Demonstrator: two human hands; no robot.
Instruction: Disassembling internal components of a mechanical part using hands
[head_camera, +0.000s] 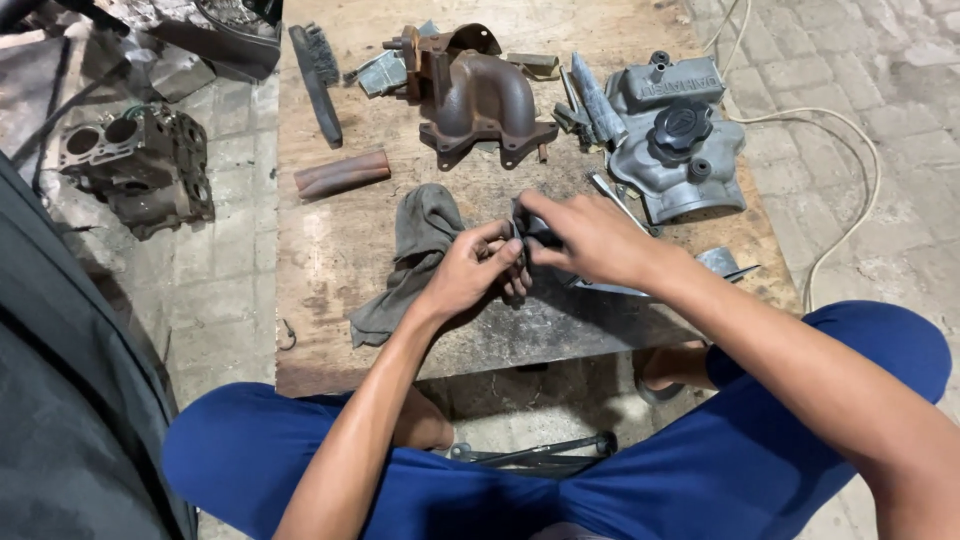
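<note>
Both hands meet at the middle of the wooden surface (330, 250), the left hand (470, 272) and right hand (590, 238) each closed in a pinching grip on one small dark part (532, 232). A grey rag (415, 250) lies just at its nine o'clock, a rusty manifold (480, 100) at twelve o'clock, and a grey valve cover (680, 130) at two o'clock.

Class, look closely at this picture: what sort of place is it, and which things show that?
Probably an engine repair workshop: a rusty manifold, a grey engine cover and an engine block lie about a worn wooden board.
</note>
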